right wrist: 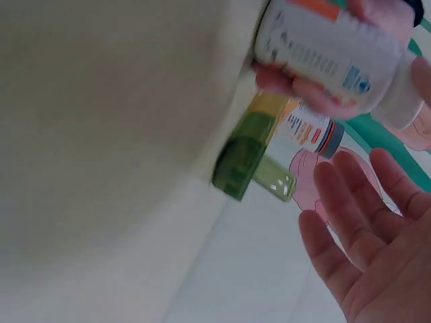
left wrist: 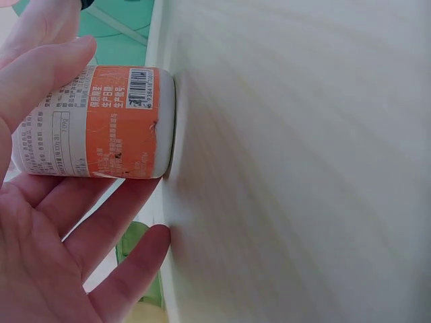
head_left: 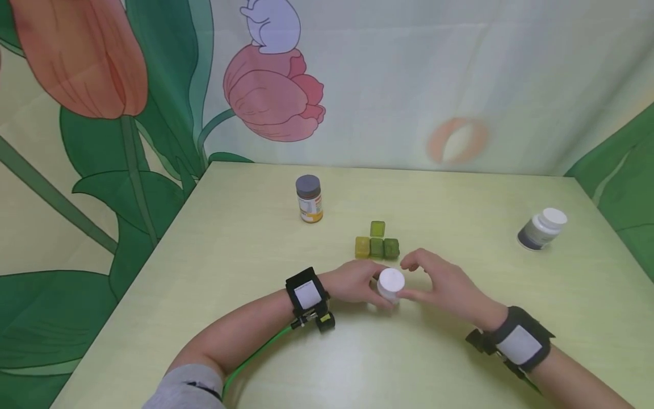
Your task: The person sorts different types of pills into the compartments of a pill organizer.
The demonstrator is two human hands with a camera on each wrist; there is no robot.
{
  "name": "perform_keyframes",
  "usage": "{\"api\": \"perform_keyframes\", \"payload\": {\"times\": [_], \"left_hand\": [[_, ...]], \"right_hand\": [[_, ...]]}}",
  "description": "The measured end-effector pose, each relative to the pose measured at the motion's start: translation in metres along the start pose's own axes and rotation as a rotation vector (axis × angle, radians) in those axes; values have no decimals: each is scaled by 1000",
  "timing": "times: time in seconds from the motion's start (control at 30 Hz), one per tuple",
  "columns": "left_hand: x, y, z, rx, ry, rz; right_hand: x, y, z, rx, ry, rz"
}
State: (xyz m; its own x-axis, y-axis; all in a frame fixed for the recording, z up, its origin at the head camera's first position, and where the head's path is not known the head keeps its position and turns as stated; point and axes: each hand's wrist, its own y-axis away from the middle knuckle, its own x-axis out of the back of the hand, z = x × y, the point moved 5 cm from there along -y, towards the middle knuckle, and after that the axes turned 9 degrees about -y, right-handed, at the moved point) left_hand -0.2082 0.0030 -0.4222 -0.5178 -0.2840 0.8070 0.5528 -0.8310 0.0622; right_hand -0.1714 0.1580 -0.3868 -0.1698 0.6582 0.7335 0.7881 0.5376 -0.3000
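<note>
A small white pill bottle [head_left: 391, 281] with a white screw cap stands upright on the table. Its orange and white label [left wrist: 120, 128] carries a barcode, seen in the left wrist view. My left hand [head_left: 352, 282] grips the bottle from the left, the thumb on one side and fingers round the other. From the right, my right hand [head_left: 449, 287] reaches toward the cap [right wrist: 403, 97], its thumb tip right at the cap's edge. The right fingers [right wrist: 347, 249] are spread and loosely bent, apart from the bottle.
Just behind the bottle sit several translucent green and yellow cubes [head_left: 376, 248]. Farther back stands a dark-capped bottle [head_left: 309, 199]. A white bottle with a dark lower band [head_left: 541, 229] is at the right. A printed curtain [head_left: 378, 85] hangs behind the table's back edge.
</note>
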Motion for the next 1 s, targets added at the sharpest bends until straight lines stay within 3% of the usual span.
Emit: {"api": "perform_keyframes", "payload": {"times": [0.13, 0.4, 0.67, 1.0], "left_hand": [[1, 0, -1, 2, -5, -2], [1, 0, -1, -36, -19, -1], [0, 0, -1, -20, -34, -8], [-1, 0, -3, -24, 14, -2]], "right_hand": [[-6, 4, -4, 13, -133, -10], [-17, 1, -13, -2, -210, -53], [-26, -9, -17, 14, -157, 22], [-14, -2, -6, -65, -59, 90]]}}
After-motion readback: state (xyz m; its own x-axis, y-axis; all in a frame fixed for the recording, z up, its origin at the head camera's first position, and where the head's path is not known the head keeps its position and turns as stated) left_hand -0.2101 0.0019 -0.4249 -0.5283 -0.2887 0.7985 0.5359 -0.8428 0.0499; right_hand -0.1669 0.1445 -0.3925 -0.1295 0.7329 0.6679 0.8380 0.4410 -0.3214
